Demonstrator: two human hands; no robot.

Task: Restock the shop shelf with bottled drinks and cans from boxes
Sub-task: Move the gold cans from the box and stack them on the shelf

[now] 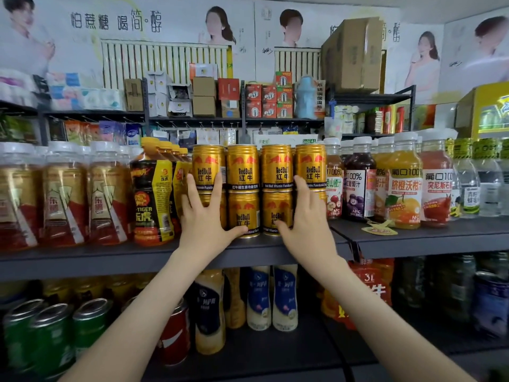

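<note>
Gold Red Bull cans (243, 188) stand stacked two high in a block on the dark grey shelf (413, 238). My left hand (205, 213) lies flat with fingers spread against the left end of the block, its thumb under a lower can. My right hand (303, 213) presses the block's right end, fingers spread upward and thumb on a lower can. Neither hand is closed around a can. The lower cans at both ends are mostly hidden behind my hands.
Left of the cans stand Hi-Tiger bottles (150, 199) and amber tea bottles (63, 197). Juice bottles (405, 186) fill the shelf to the right. The lower shelf holds green cans (52, 337) and cream bottles (285, 296). Cardboard boxes (355, 53) sit on the back rack.
</note>
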